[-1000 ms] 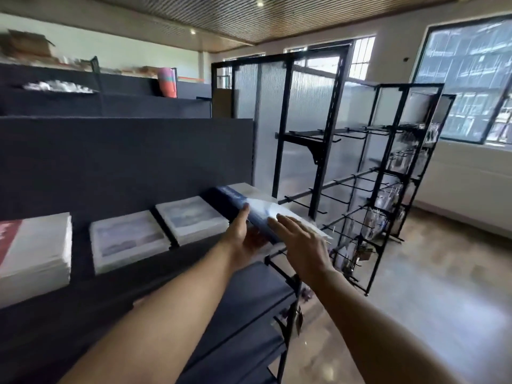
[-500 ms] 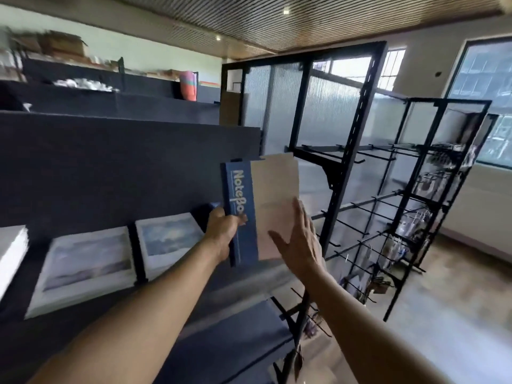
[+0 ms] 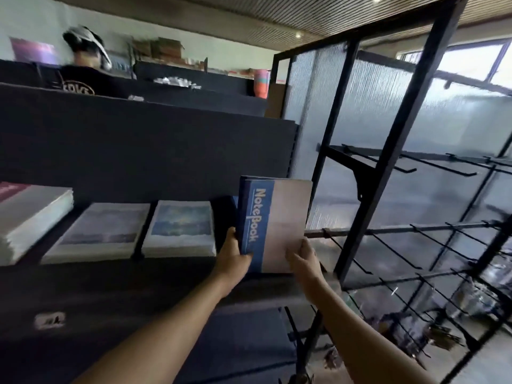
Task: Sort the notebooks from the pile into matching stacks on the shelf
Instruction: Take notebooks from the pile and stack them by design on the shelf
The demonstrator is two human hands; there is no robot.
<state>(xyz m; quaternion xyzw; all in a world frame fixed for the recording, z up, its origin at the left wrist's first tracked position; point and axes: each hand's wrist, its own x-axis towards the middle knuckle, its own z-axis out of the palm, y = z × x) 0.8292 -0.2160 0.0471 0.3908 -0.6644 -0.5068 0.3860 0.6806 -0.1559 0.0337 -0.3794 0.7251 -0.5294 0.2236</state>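
Head view: both hands hold a notebook (image 3: 274, 225) upright above the shelf (image 3: 166, 275); left hand (image 3: 235, 257) grips its blue spine, right hand (image 3: 303, 259) pinches its lower right corner. Left of it, three notebook stacks (image 3: 180, 228) lie on the shelf.

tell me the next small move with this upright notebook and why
Probably tip the notebook flat and lower it onto the dark shelf just right of the blue-cover stack. Both hands hold it upright by its bottom edge, left hand at the blue spine, right hand at the tan cover, and neither nearby stack seems to match it.
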